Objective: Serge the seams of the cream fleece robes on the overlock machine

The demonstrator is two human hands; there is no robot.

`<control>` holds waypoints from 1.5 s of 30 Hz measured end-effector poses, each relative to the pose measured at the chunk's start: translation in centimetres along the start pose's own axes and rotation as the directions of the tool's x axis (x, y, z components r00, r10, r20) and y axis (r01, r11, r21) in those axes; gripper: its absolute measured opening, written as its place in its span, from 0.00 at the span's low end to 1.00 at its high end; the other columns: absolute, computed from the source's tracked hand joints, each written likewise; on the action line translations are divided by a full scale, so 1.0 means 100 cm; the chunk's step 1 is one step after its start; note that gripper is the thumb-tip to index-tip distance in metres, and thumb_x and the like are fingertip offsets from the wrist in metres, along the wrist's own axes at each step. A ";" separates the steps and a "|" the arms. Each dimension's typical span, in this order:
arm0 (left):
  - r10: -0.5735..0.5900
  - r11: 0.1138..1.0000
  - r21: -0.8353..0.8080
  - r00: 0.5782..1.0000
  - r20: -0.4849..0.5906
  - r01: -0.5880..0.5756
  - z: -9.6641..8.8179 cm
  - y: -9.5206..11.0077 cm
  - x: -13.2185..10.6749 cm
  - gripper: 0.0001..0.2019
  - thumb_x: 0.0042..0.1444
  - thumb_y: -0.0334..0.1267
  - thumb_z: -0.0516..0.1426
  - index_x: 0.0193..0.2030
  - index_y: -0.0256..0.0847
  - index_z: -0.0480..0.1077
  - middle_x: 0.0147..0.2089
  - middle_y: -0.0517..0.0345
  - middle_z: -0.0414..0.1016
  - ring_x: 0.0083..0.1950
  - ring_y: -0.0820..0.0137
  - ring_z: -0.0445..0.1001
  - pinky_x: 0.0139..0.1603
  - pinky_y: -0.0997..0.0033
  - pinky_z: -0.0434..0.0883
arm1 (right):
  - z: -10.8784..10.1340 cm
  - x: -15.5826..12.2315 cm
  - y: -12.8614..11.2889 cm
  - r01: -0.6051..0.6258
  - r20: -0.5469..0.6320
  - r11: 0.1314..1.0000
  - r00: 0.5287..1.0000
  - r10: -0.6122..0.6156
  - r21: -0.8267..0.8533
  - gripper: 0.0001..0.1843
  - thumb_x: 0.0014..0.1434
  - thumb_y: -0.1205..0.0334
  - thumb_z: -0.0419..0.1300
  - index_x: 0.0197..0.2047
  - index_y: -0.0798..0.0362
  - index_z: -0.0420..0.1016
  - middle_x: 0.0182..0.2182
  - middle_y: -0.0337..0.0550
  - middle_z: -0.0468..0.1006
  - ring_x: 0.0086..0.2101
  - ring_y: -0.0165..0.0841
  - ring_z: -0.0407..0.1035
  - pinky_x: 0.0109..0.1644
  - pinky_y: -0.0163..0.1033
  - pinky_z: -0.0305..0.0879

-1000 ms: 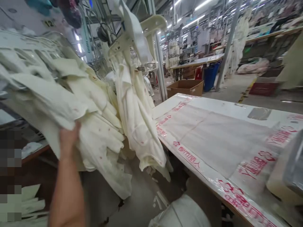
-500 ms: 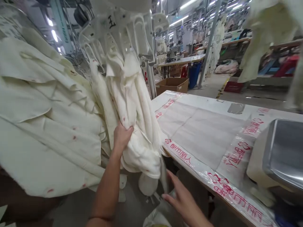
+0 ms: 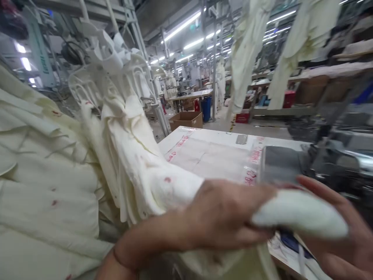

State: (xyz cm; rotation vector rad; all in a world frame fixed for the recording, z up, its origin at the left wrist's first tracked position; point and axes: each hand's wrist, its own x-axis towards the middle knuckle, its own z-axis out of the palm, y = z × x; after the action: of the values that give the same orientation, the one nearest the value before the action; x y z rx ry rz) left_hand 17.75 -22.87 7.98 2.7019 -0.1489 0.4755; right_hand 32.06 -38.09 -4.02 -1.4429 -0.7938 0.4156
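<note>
Cream-white garments (image 3: 128, 155) hang in a bunch from white plastic hangers (image 3: 96, 74) at the left. My left hand (image 3: 221, 216) is closed round the end of one cream garment piece (image 3: 300, 212), pulled to the right across the view. My right hand (image 3: 340, 233) sits under and behind that cloth end at the lower right, fingers curled against it. Both hands are blurred by motion.
A white table (image 3: 215, 151) covered with clear plastic printed in red lies ahead. A grey machine (image 3: 335, 163) stands at its right. More cream garments (image 3: 247, 50) hang overhead. A cardboard box (image 3: 186, 119) and blue bin (image 3: 206, 109) stand on the floor beyond.
My left hand has pulled a garment piece from the hanging bunch up and to the right. My right hand has risen from below the table edge to meet the cloth. The view turned right.
</note>
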 end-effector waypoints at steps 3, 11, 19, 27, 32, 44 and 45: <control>-0.049 0.998 -0.054 0.950 -0.308 0.034 -0.022 0.000 0.043 0.15 0.57 0.37 0.53 0.51 0.44 0.66 0.46 0.63 0.75 0.44 0.69 0.74 0.44 0.74 0.70 | -0.018 -0.010 0.009 -0.094 0.235 0.991 0.966 0.113 -0.091 0.36 0.43 0.40 0.64 0.55 0.44 0.71 0.51 0.51 0.74 0.47 0.50 0.71 0.45 0.48 0.71; -0.200 0.936 0.271 0.973 -0.117 0.225 -0.022 -0.060 0.058 0.09 0.53 0.38 0.51 0.34 0.40 0.72 0.38 0.56 0.73 0.40 0.64 0.71 0.44 0.66 0.68 | -0.055 -0.065 0.030 -0.188 0.081 0.873 0.965 0.249 -0.450 0.23 0.55 0.47 0.57 0.51 0.46 0.73 0.43 0.44 0.79 0.41 0.41 0.74 0.41 0.39 0.72; -0.160 0.923 0.264 0.903 -0.399 0.280 0.046 -0.059 0.104 0.21 0.56 0.35 0.52 0.57 0.36 0.60 0.58 0.42 0.64 0.57 0.54 0.64 0.55 0.53 0.63 | -0.067 -0.007 -0.017 -0.122 -0.221 0.616 0.971 -0.087 -0.778 0.09 0.60 0.54 0.51 0.37 0.48 0.69 0.34 0.39 0.76 0.33 0.35 0.71 0.34 0.35 0.62; 0.002 0.989 0.148 0.994 0.110 -0.019 0.131 -0.013 0.105 0.08 0.61 0.38 0.49 0.40 0.40 0.66 0.41 0.55 0.72 0.44 0.63 0.68 0.46 0.59 0.64 | -0.077 0.005 -0.006 -0.156 -0.238 0.692 0.971 -0.024 -0.705 0.12 0.62 0.53 0.49 0.39 0.50 0.68 0.32 0.39 0.75 0.30 0.33 0.69 0.33 0.35 0.60; -0.029 0.991 0.130 0.989 0.144 0.010 0.132 -0.021 0.116 0.05 0.60 0.34 0.50 0.38 0.40 0.66 0.39 0.56 0.72 0.42 0.64 0.68 0.44 0.61 0.62 | -0.081 0.015 -0.007 -0.267 -0.359 0.737 0.933 0.036 -0.621 0.09 0.56 0.54 0.55 0.32 0.50 0.70 0.23 0.34 0.74 0.23 0.29 0.64 0.27 0.32 0.55; -0.080 0.988 0.135 0.996 0.044 0.073 0.149 -0.022 0.126 0.04 0.57 0.30 0.50 0.35 0.40 0.65 0.35 0.57 0.71 0.39 0.64 0.67 0.41 0.61 0.61 | -0.072 0.015 0.010 -0.199 -0.445 0.648 0.862 -0.240 -0.735 0.07 0.60 0.59 0.53 0.32 0.51 0.68 0.27 0.37 0.77 0.28 0.30 0.71 0.31 0.32 0.58; -0.082 0.988 0.136 0.996 0.042 0.076 0.149 -0.023 0.126 0.04 0.57 0.30 0.50 0.35 0.40 0.64 0.34 0.57 0.71 0.39 0.64 0.67 0.41 0.61 0.61 | -0.073 0.015 0.011 -0.189 -0.435 0.638 0.864 -0.252 -0.746 0.07 0.61 0.59 0.52 0.33 0.51 0.67 0.28 0.37 0.77 0.28 0.30 0.71 0.31 0.32 0.58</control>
State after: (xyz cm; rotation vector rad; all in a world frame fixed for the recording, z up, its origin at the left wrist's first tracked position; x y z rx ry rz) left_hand 34.50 -27.16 -1.36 2.8392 -0.0233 0.4111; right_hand 38.41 -42.08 -4.34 -2.2177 -0.5631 -0.4247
